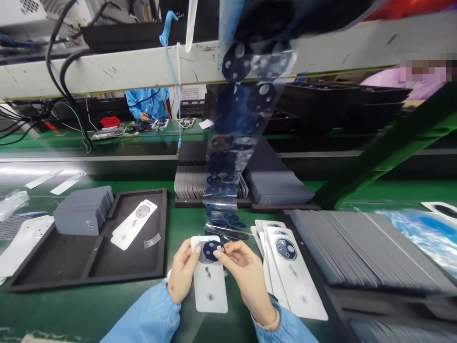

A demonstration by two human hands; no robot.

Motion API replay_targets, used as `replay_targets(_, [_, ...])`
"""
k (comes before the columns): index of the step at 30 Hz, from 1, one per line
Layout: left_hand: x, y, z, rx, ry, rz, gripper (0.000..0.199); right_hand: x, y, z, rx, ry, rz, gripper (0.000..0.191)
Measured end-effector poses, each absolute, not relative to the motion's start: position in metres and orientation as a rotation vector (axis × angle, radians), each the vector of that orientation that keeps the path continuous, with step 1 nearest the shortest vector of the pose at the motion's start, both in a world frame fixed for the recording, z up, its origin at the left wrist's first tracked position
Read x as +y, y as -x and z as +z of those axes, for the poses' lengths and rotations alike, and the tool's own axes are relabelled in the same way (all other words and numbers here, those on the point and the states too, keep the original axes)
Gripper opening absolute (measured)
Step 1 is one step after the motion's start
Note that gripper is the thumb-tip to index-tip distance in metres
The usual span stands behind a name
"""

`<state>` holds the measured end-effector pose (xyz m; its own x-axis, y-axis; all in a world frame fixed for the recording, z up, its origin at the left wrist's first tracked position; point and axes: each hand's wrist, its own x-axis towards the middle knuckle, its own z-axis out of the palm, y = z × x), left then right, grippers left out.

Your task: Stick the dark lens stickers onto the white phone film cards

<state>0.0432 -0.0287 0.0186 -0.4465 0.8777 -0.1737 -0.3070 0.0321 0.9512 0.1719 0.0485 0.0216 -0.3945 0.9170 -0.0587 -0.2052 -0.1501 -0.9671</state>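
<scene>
My left hand (183, 269) grips the left edge of a white phone back panel (210, 297), its thumb on the front near the top. Between thumb and fingers my right hand (246, 271) pinches a dark blue round sticker with several holes (212, 250). The sticker lies over the grey circle at the panel's top and partly hides it; whether it is stuck down I cannot tell. Right of my hands lies a fanned stack of white panels (298, 286), with a dark round piece on the top one. A clear strip of dark round stickers (221, 162) hangs down behind the panel.
At left, a black tray (89, 274) holds grey panels (78, 216) and a white panel (134, 224). Racks of grey panels (364, 247) stand at right and behind. A green slanted post (385, 147) rises at right. A person in blue (148, 102) sits across the line.
</scene>
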Motion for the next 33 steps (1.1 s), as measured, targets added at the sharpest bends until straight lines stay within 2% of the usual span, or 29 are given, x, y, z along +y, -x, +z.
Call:
replay_targets(5, [-0.030,-0.046,0.012,1.302,-0.524,1.603,0.044,0.046,-0.170,0.015,-1.262,1.084,1.724,0.043])
replay_targets(12, [-0.033,-0.051,0.004,1.239,-0.517,1.577,0.044,0.044,-0.168,0.006,-1.246,1.225,1.610,0.043])
replay_targets(20, [-0.035,-0.053,0.003,1.247,-0.550,1.569,0.043,0.045,-0.167,0.004,-1.352,1.188,1.381,0.038])
replay_targets(33, [-0.034,-0.052,0.002,1.242,-0.561,1.569,0.045,0.045,-0.167,0.001,-1.349,1.205,1.386,0.036])
